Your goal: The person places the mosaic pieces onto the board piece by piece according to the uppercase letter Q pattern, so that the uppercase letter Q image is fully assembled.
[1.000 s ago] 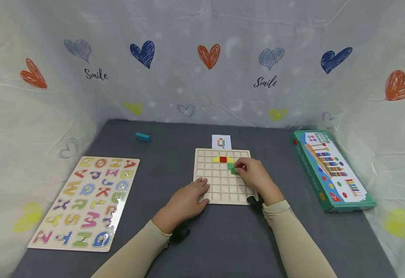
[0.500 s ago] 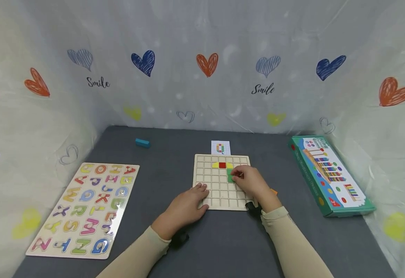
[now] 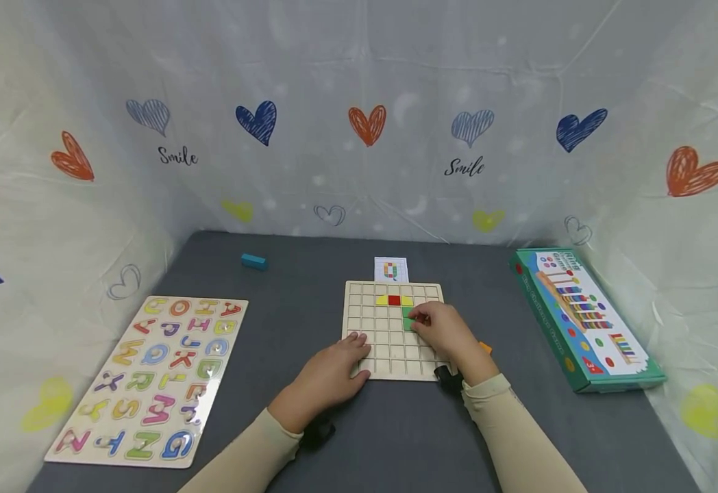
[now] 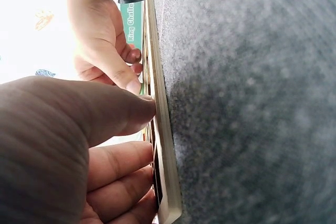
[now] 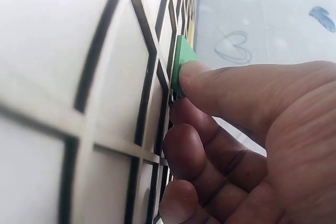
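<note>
A wooden grid board (image 3: 377, 346) lies on the table. In its upper part sit a red tile (image 3: 394, 300) between two yellow tiles (image 3: 381, 300), and a green tile (image 3: 407, 312) below the right-hand yellow one. My right hand (image 3: 448, 332) pinches a second green tile (image 5: 184, 59) between thumb and fingers, at the cell just under the first green one. Whether it sits fully in the cell I cannot tell. My left hand (image 3: 328, 376) rests on the board's lower left edge, fingers extended over it, as the left wrist view also shows.
A small pattern card (image 3: 391, 269) touches the board's far edge. At left lies an alphabet puzzle board (image 3: 149, 363), with a blue block (image 3: 253, 261) behind it. A green game box (image 3: 587, 315) lies at right. An orange piece (image 3: 486, 348) shows partly behind the right wrist.
The second green tile has shifted from askew at the first one's lower right to in line beneath it, with the right hand. The left hand stays on the board; the head view has tilted.
</note>
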Motion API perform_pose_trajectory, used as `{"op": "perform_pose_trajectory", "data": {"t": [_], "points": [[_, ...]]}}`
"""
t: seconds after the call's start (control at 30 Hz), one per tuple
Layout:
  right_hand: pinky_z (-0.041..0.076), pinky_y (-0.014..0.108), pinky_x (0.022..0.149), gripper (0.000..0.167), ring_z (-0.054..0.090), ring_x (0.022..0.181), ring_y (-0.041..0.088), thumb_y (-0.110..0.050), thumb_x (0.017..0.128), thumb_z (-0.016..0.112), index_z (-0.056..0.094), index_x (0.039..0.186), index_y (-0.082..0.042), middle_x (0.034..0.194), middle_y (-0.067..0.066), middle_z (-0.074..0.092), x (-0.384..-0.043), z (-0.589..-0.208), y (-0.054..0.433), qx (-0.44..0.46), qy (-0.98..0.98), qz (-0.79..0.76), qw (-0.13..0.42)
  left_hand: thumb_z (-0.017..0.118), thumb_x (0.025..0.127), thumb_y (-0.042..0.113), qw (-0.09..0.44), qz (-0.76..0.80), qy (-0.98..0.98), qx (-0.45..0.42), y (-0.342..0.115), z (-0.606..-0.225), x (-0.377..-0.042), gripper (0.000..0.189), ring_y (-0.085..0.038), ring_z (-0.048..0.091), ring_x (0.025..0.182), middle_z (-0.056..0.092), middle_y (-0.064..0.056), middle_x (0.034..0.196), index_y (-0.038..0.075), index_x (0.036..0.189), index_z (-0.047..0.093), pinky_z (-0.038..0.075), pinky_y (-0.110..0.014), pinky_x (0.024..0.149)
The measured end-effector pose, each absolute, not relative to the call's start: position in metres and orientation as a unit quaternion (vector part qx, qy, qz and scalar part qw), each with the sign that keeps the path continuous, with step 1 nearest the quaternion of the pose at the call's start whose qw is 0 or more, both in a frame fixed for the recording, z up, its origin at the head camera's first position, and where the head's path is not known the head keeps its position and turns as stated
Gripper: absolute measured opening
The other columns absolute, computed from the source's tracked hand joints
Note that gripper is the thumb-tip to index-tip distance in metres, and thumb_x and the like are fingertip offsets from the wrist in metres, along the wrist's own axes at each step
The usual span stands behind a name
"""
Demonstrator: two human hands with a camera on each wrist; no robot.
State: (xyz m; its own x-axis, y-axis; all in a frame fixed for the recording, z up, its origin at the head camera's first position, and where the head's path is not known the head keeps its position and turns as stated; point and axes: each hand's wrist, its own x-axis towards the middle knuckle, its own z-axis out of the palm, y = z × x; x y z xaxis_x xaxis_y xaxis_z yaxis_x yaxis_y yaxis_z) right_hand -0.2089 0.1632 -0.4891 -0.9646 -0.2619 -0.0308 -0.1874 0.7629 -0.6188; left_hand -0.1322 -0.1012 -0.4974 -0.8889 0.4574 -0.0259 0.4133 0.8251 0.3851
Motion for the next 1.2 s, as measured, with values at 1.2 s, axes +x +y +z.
{"op": "perform_pose_trajectory", "data": {"t": [1.2], "points": [[0.062,0.051,0.092,0.025,0.073,0.110,0.033,-0.015,0.110,0.067,0.081,0.129,-0.007,0.129,0.017,0.077,-0.205,-0.455,0.207,-0.104,0.941,-0.322,0.019,0.076,0.103,0.031,0.053,0.189,0.953,0.232,-0.101,-0.496,-0.131,0.053,-0.026,0.049,0.157,0.057,-0.008,0.164,0.010,0.150,0.068,0.048,-0.051,0.123]]}}
